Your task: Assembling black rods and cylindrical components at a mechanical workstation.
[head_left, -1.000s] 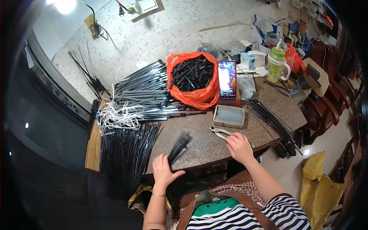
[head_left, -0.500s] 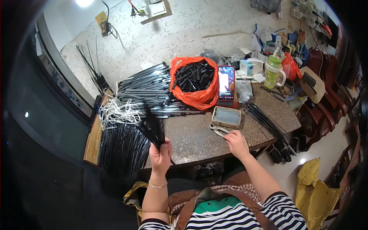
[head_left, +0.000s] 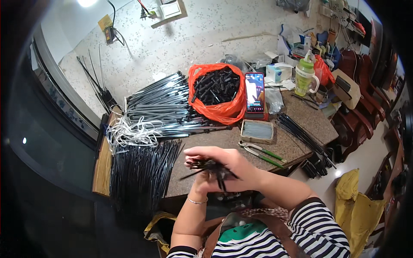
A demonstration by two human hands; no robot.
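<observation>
Above the table's front edge, both my hands are closed around a bundle of thin black rods (head_left: 211,165). The rod ends fan out between my palms, and some point toward me. My left hand (head_left: 205,184), below a thin bracelet, grips it from underneath. My right hand (head_left: 230,159) reaches across and wraps over the far side, partly hiding the bundle. Beyond my right forearm, green-handled pliers (head_left: 269,160) lie on the speckled tabletop (head_left: 206,144). A small box of thin grey pins (head_left: 257,130) stands just behind them.
At left lie piles of black rods (head_left: 142,170) and silver rods (head_left: 159,99), with white straps (head_left: 135,131) across them. A red bag of short black tubes (head_left: 217,88) stands beside an upright phone (head_left: 254,94). Further right are a green bottle (head_left: 304,77) and more black rods (head_left: 301,135).
My right hand has left the pliers on the table and moved left onto the bundle. My left hand has brought the rods rightward and lower, tipping their ends toward me.
</observation>
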